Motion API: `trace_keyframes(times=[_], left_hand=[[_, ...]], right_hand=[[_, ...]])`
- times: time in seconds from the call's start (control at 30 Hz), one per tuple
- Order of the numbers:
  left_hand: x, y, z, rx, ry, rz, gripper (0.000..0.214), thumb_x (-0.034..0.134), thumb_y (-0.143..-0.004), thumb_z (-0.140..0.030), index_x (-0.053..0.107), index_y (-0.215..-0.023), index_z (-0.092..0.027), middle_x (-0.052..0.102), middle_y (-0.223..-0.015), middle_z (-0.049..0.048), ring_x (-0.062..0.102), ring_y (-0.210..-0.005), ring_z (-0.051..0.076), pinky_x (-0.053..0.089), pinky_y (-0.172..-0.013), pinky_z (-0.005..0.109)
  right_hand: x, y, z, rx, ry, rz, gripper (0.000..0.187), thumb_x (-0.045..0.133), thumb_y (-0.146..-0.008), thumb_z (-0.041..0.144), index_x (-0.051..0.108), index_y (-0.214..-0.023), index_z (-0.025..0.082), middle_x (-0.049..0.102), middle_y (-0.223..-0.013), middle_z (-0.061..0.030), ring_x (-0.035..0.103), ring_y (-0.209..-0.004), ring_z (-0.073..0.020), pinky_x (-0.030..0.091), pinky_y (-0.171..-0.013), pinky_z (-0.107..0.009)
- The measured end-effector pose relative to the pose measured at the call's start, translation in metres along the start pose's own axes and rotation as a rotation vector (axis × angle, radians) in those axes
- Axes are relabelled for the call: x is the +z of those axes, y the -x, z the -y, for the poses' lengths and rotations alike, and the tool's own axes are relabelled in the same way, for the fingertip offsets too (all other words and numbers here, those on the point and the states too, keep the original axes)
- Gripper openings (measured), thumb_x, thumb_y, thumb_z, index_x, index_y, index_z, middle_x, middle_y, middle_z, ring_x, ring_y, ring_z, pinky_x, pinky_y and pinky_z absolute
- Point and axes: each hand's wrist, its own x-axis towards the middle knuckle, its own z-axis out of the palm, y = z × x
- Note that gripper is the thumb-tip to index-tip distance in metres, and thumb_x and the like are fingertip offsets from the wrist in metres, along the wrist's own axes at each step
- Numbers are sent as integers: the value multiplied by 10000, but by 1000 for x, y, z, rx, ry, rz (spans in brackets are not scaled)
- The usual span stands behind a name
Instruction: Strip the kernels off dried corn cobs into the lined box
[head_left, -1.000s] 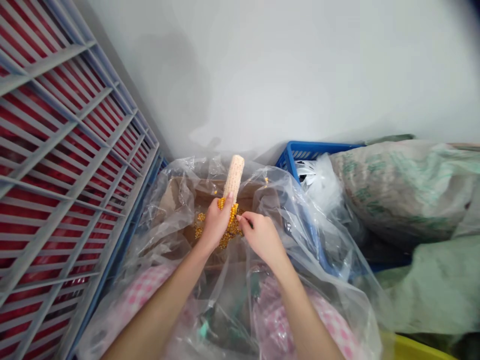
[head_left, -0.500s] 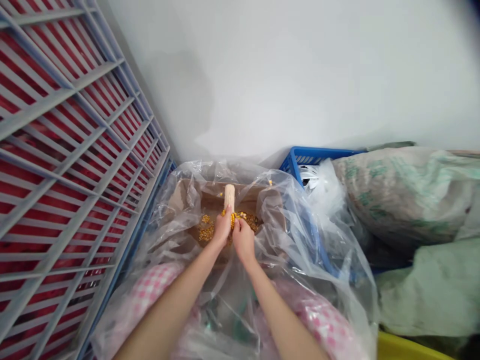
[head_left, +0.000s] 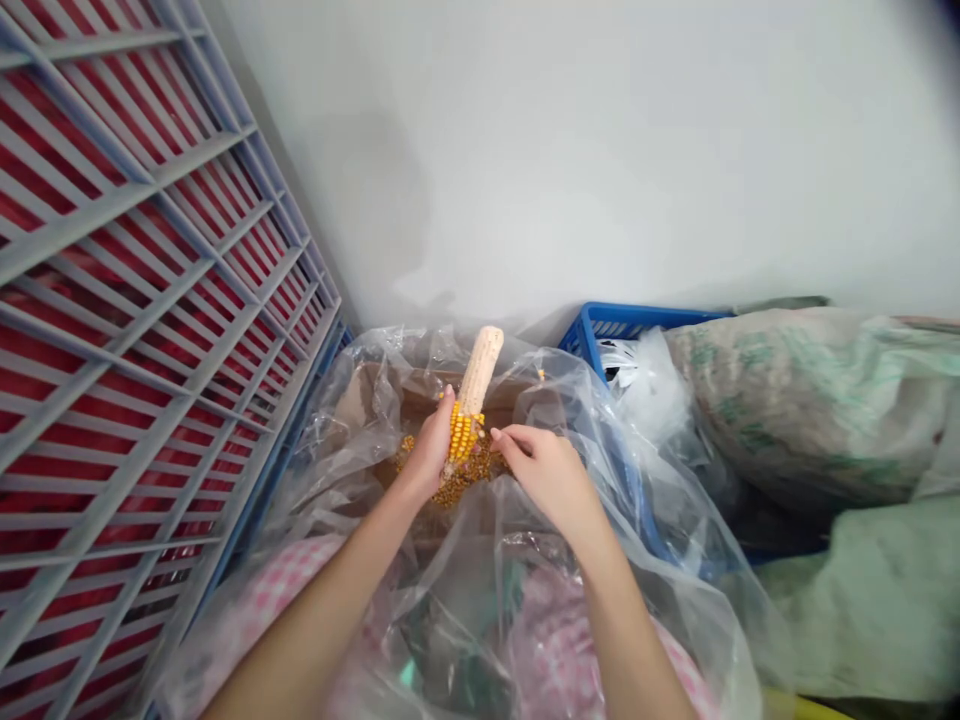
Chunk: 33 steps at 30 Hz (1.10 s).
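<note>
A pale wall fills the upper frame; one slatted crate stands at left, one blue basket at right. At centre, over loose kernels (too many to count) and clear plastic, the left hand grips one corn cob; the right hand bunches just beside it, whether pinching a kernel I cannot tell.
</note>
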Motion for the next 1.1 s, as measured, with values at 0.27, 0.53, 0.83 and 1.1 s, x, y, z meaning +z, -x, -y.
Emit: trace_keyframes(times=[0.27,0.53,0.83,1.1], left_hand=[[2,22,-20,-83,133,56,443,417,-792,-550,568,-775,-134,567,-497,1,540,-371,112,371,-297,187],[14,35,-13,-180,33,255,525,372,-794,-574,602,-911,-117,544,-447,3,511,-333,124,346,-268,186],[27,36,7,-92,-88,153,571,289,-823,-592,624,-907,-137,576,-468,21,494,-337,123,355,-291,205],[29,33,16,-118,-142,118,545,279,-839,-562,623,-882,-141,567,-467,19,489,-313,132,351,-279,218]], right_hand=[[13,-4,8,31,-400,-310,355,488,-755,563,466,-719,210,391,-515,70,383,-474,-94,301,-507,-214],[28,-11,17,137,-615,-309,602,674,-566,523,503,-1041,195,549,-654,35,496,-535,-122,381,-495,-223],[27,-10,15,201,-446,-319,500,620,-575,618,545,-814,185,592,-669,-8,505,-557,-142,376,-519,-239],[30,-18,7,203,-460,-455,455,546,-657,608,473,-541,174,410,-461,55,329,-476,-88,267,-468,-218]])
